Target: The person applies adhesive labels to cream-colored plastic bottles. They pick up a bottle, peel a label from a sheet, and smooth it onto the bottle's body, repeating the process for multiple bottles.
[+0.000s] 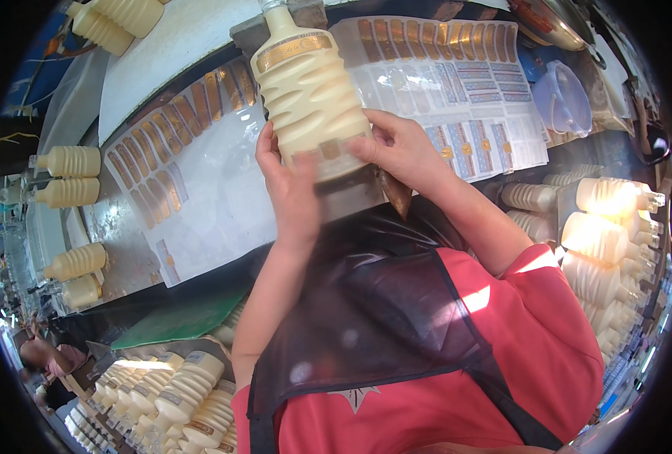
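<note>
A cream-coloured ribbed bottle (307, 102) lies before me, its neck pointing away and its base towards me. A gold label (293, 51) with writing sits near its shoulder, and a band label (330, 150) crosses its lower part. My left hand (290, 190) holds the bottle's lower left side; its thumb is blurred over the band's left end. On the lower right side is my right hand (395, 147), its thumb pressing the band's right end. A pointed brown piece (395, 193) hangs below my right hand, and what it belongs to is unclear.
Label sheets with gold strips lie left (211, 187) and right (415, 85) of the bottle. More cream bottles stand at the table's left end (72, 162), in a box lower left (182, 391) and stacked right (597, 238). A lilac bucket (562, 99) is far right.
</note>
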### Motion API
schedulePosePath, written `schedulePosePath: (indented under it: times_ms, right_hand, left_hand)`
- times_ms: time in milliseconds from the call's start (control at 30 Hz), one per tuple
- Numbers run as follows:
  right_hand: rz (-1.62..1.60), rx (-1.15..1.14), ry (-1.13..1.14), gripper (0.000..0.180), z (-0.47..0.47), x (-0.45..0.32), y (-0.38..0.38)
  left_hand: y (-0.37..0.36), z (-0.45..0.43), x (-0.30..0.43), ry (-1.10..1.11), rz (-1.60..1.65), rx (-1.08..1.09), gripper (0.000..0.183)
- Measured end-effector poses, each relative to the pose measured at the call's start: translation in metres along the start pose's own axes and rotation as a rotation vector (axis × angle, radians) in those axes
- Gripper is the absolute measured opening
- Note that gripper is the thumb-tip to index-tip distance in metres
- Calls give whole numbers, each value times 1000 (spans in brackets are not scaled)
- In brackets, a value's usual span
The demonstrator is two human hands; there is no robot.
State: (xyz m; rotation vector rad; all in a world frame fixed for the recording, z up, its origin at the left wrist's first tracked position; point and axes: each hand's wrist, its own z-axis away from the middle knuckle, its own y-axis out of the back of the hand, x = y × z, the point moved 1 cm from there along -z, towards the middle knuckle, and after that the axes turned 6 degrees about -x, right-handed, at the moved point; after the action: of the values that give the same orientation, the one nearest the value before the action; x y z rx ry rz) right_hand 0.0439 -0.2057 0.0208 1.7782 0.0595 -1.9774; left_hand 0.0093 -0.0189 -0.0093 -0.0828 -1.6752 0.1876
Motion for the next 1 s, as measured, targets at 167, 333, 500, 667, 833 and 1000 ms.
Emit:
schedulePosePath:
  times_ms: [167,333,500,667,833,1000]
  right_hand:
    - [-183,-36,-64,61,4,-1,3]
    - [106,-17,-55,68,8,-6,0]
    - [98,-18,-47,70,7,-5,-2]
    - [63,-22,-47,68,6,3,-2]
    - [-93,-64,13,55,2,11,0]
    - [-86,-70,22,50,4,13,-1]
  left_hand:
    - [9,5,-1,-22,199,-107,68]
    - [2,7,1,43,25,-58,76]
    - [1,7,4,52,74,-52,78]
    - [3,7,1,43,65,-64,75]
    - [7,7,-2,27,221,-42,66]
    - [10,7,-6,33,164,-67,58]
